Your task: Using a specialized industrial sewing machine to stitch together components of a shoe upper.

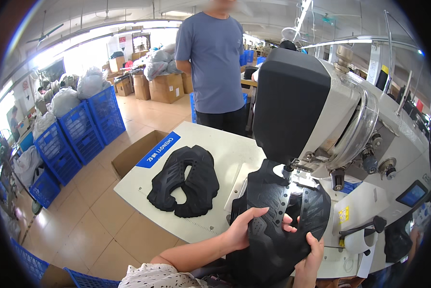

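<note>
Left hand point(240, 231), right hand point(312, 253): are gripping black piece point(267, 249) at sewing machine point(292, 103) | 2nd piece point(200, 180): is lying on table point(237, 144)

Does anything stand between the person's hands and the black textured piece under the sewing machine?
Nothing visible does. The bare left hand and bare right hand both touch the black, textured, curved piece directly. The black-and-white sewing machine head is above its far end, beyond both hands.

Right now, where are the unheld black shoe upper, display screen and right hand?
Unheld black shoe upper point(203, 180): head view, its right side.
Display screen point(412, 195): head view, its middle.
Right hand point(313, 256): head view, near thumb base.
</note>
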The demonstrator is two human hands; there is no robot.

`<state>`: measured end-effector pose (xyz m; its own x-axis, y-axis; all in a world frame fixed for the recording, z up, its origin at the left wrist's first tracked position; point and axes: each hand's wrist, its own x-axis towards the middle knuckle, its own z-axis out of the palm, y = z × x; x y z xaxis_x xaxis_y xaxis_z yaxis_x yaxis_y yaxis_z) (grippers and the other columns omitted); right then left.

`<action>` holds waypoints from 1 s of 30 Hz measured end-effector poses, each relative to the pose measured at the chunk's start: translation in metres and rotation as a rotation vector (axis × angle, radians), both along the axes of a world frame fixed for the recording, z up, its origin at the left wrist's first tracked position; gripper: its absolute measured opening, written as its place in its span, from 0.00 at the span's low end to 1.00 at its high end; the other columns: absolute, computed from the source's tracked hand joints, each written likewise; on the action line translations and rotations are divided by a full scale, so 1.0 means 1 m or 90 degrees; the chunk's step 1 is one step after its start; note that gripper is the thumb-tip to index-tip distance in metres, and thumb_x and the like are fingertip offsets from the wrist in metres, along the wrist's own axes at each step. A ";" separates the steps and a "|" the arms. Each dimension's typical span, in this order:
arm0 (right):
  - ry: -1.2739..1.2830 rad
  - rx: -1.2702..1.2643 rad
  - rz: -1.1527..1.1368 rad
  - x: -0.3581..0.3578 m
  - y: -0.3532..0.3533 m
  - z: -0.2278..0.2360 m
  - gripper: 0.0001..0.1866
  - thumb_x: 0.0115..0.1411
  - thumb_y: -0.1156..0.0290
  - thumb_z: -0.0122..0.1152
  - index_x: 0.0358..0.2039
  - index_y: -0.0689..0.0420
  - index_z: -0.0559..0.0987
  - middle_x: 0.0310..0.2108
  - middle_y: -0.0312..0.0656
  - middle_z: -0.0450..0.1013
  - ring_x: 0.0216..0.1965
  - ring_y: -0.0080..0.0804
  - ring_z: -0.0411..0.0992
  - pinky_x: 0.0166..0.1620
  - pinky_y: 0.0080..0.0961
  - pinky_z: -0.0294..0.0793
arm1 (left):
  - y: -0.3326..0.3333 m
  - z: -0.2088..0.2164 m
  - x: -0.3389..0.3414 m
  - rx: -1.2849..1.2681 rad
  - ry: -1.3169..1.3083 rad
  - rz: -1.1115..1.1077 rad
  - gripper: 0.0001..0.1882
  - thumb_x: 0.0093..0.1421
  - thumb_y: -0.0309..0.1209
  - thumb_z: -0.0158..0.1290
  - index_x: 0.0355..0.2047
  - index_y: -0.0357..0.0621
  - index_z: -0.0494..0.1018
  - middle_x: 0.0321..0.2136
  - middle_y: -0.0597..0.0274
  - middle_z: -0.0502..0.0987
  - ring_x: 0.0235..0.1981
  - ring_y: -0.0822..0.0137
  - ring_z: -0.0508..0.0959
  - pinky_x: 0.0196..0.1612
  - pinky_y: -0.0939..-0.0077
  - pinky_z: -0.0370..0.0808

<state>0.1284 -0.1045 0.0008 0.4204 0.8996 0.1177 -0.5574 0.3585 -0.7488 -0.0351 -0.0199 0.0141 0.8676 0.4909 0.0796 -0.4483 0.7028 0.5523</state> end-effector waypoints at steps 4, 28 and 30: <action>-0.017 -0.018 0.002 0.007 0.007 0.002 0.24 0.52 0.77 0.45 0.52 0.67 0.61 0.45 0.54 0.67 0.45 0.40 0.69 0.51 0.30 0.68 | 0.007 0.005 0.002 0.027 -0.005 0.001 0.27 0.60 0.42 0.32 0.49 0.30 0.63 0.47 0.45 0.69 0.50 0.58 0.69 0.55 0.68 0.61; -0.098 -0.016 -0.051 0.005 0.004 -0.001 0.21 0.56 0.77 0.45 0.51 0.67 0.62 0.43 0.50 0.69 0.40 0.36 0.72 0.45 0.29 0.73 | 0.012 -0.001 -0.005 0.094 0.162 0.203 0.18 0.62 0.28 0.41 0.51 0.34 0.59 0.42 0.48 0.73 0.43 0.62 0.75 0.47 0.68 0.72; -0.125 -0.008 -0.066 0.008 0.005 -0.005 0.20 0.56 0.77 0.46 0.50 0.66 0.62 0.43 0.48 0.69 0.40 0.33 0.72 0.45 0.27 0.72 | 0.011 0.003 -0.004 0.079 0.151 0.186 0.18 0.62 0.29 0.41 0.51 0.33 0.59 0.43 0.46 0.73 0.42 0.62 0.75 0.45 0.67 0.74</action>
